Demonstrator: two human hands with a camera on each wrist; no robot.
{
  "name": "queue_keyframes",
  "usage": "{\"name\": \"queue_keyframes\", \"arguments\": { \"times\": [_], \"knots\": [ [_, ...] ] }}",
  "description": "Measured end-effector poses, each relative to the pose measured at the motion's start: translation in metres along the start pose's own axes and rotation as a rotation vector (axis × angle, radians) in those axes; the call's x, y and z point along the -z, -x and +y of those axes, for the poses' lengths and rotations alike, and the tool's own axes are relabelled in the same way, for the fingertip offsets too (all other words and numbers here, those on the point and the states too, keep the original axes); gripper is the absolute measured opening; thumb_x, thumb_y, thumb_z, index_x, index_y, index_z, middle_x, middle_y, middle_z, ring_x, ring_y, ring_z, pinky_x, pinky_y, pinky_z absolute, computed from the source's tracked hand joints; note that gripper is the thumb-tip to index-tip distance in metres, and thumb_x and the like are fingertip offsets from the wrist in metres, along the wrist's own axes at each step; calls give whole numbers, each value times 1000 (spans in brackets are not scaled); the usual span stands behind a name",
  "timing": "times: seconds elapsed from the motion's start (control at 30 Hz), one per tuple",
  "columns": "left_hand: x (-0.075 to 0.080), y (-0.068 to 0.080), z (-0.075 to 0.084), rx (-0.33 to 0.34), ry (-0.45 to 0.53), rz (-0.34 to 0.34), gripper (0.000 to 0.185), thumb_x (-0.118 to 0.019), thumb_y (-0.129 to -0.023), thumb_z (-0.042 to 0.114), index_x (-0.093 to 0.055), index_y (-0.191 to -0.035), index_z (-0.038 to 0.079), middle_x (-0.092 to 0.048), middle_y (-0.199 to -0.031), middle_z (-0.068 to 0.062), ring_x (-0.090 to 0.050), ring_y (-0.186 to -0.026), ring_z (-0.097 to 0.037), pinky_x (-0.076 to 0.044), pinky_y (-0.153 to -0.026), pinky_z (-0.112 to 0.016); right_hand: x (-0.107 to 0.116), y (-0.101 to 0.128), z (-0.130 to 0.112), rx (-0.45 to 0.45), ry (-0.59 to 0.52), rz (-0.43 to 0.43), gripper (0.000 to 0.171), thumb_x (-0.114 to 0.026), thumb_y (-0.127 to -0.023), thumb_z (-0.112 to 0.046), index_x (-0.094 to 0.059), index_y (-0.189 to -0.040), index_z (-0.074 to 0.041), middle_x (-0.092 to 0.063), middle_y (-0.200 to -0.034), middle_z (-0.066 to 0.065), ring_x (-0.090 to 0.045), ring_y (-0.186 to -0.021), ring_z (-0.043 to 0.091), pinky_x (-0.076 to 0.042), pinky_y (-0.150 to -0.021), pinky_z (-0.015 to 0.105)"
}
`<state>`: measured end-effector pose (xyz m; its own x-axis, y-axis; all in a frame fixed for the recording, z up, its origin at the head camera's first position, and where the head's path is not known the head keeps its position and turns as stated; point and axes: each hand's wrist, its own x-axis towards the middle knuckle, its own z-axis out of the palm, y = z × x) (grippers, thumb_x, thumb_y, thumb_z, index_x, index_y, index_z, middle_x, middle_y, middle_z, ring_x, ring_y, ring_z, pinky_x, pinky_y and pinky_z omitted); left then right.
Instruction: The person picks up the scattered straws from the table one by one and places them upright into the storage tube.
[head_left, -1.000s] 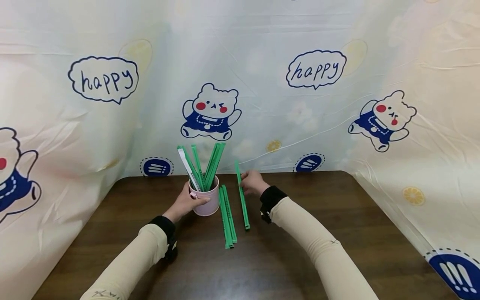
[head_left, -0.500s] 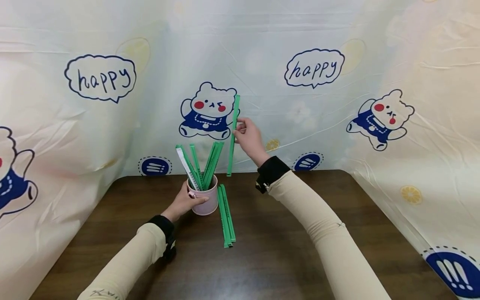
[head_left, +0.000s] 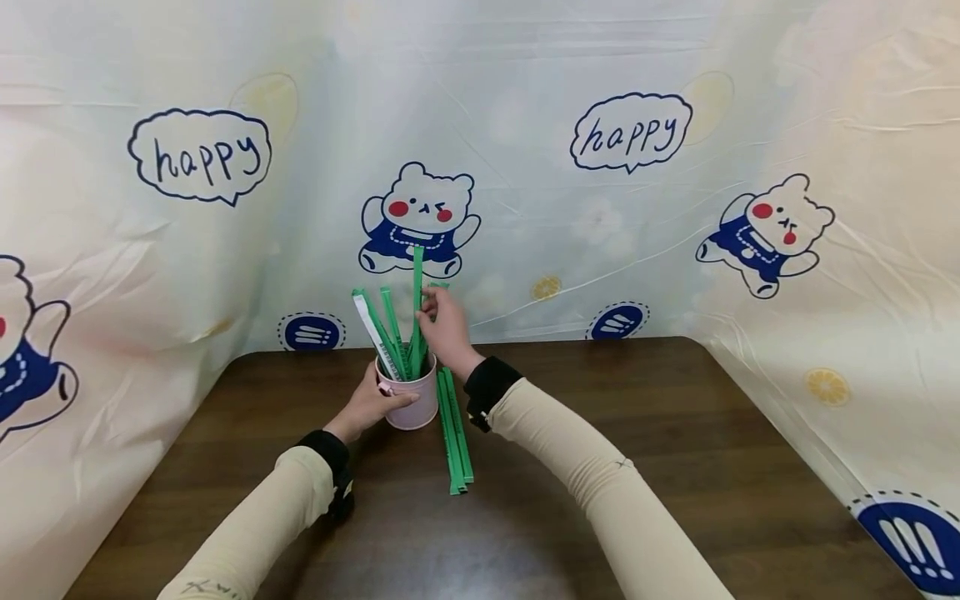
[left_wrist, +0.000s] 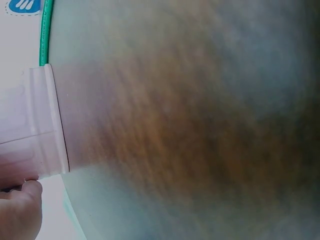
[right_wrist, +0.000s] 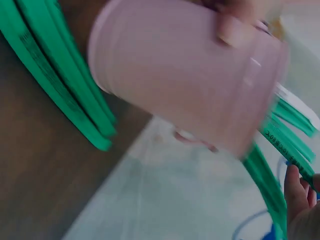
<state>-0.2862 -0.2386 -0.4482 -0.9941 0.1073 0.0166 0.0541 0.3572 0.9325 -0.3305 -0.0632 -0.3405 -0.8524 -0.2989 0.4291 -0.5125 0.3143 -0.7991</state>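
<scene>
A small pink bucket (head_left: 412, 411) stands on the table in the head view, gripped by my left hand (head_left: 369, 407) with the thumb across its front. Several long thin green packets (head_left: 393, 321) lean inside it, one showing a white face. Over the rim, my right hand (head_left: 450, 329) pinches another long green packet (head_left: 417, 271), upright, its lower part going down among the others. In the right wrist view, the right fingers (right_wrist: 296, 192) show at a packet beyond the bucket (right_wrist: 185, 75). The left wrist view catches my left thumb (left_wrist: 31, 200) against the bucket wall (left_wrist: 30, 110).
Several more green packets (head_left: 455, 437) lie side by side on the dark wooden table (head_left: 600, 500), just right of the bucket. Behind the table hangs a pale curtain (head_left: 525, 208) printed with bears and lettering.
My right hand has lifted a green packet off the table, raised it, then brought it left and down into the bucket. My left hand stays on the bucket.
</scene>
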Motion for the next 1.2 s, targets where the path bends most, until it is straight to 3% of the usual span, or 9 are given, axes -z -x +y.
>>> {"name": "queue_keyframes", "arguments": {
  "times": [0.23, 0.53, 0.87, 1.1, 1.2],
  "knots": [
    [-2, 1, 0, 3, -4, 13, 99, -73, -92, 20, -2, -160, 3, -25, -161, -27, -34, -147, -44, -27, -124, -62, -21, 19, 22, -3, 25, -33, 42, -56, -103, -2, -47, -144, 3, -63, -116, 22, -62, -107, 32, -48, -83, 28],
    [-3, 1, -1, -24, 2, 6, 97, -71, -94, 17, -1, -159, 1, -24, -161, -29, -35, -145, -45, -29, -123, -62, -27, 28, 28, -7, 70, -48, 41, -59, -102, -3, -50, -141, 2, -64, -112, 20, -64, -102, 30, -51, -79, 27],
    [-1, 2, -3, -8, 0, 29, 99, -73, -93, 18, -2, -159, 1, -25, -161, -28, -34, -146, -44, -28, -123, -63, -6, 25, 29, -62, 36, -65, 45, -56, -104, -9, -47, -147, -1, -64, -122, 19, -63, -116, 31, -55, -96, 40],
    [-1, 0, -4, -2, 3, 24, 99, -75, -92, 21, -4, -159, 5, -25, -161, -27, -33, -146, -44, -25, -124, -65, 15, 31, 55, -75, -1, 27, 33, -56, -102, -6, -55, -133, 5, -64, -116, 24, -63, -110, 37, -53, -95, 44],
    [-2, 0, -3, 0, 1, 23, 99, -75, -92, 21, -4, -159, 5, -25, -161, -27, -33, -146, -44, -24, -124, -66, 19, 37, 71, -127, 49, -9, 28, -58, -100, -4, -59, -126, 6, -66, -110, 23, -64, -102, 34, -54, -89, 37]
  ]
}}
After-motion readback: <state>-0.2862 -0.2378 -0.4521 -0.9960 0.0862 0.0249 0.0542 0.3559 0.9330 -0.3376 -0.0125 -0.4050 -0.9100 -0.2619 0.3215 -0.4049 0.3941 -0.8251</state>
